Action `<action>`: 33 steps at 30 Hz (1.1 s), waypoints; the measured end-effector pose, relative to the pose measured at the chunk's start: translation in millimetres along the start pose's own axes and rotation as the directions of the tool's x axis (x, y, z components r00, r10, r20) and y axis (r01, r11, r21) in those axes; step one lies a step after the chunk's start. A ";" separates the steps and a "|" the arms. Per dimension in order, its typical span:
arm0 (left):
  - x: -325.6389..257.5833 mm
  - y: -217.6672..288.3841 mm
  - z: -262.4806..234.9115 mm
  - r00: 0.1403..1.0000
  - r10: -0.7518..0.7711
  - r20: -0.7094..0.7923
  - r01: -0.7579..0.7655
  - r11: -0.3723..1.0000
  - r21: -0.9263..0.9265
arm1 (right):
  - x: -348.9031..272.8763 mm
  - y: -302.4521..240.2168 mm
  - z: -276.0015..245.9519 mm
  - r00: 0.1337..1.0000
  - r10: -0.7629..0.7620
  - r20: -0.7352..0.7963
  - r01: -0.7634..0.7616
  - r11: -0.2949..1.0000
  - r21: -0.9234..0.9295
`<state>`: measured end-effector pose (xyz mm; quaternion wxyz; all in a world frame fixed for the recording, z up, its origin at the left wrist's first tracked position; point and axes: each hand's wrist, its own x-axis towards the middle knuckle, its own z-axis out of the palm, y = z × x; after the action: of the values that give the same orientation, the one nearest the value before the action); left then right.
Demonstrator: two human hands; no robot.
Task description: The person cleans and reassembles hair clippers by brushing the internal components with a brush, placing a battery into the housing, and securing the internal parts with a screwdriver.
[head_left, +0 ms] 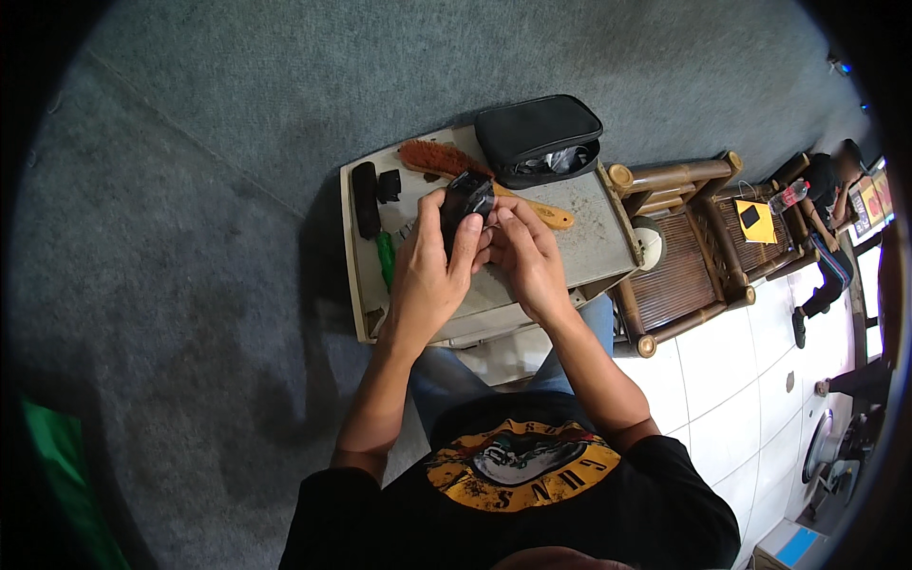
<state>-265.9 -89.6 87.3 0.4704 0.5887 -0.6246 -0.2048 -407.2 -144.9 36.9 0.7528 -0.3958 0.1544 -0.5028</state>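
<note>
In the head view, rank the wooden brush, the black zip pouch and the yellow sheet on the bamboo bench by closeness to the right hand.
From the right hand:
1. Wooden brush, just above the fingers.
2. Black zip pouch, at the board's far corner.
3. Yellow sheet, far right on the bamboo bench.

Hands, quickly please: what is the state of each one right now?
Left hand: closed around the small black device.
Right hand: fingers curled, touching the same black device; whether it grips firmly cannot be told.

Both hands (480,261) grip a black device (465,201) above a board (589,237).
</note>
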 end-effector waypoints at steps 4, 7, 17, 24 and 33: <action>-0.4 -12.3 3.9 0.990 0.134 -0.048 -0.129 0.987 0.100 | 2.6 -2.1 1.1 0.999 0.034 -0.010 -0.033 0.998 0.060; 2.6 -13.2 1.3 0.972 0.234 0.003 -0.231 0.960 0.160 | 3.3 0.0 -10.8 0.995 0.097 -0.021 -0.095 0.993 0.072; 5.7 -2.5 -9.5 0.938 0.337 0.086 -0.347 0.901 0.261 | -1.8 -8.9 -18.6 0.983 0.143 0.113 -0.158 0.978 0.136; 3.2 -20.6 -9.4 0.990 0.126 0.057 -0.101 0.941 -0.324 | 5.8 -7.3 -20.5 0.959 0.140 0.248 -0.164 0.983 0.079; 5.8 -31.5 -22.7 0.900 0.053 0.432 0.434 -0.191 -0.881 | 1.8 -6.2 -10.2 0.977 0.135 0.166 -0.125 0.990 -0.070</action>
<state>-229.1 -95.2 74.5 0.6024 0.0703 -0.2139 -0.7658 -416.8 -152.1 35.3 0.7823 -0.4488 0.1298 -0.4120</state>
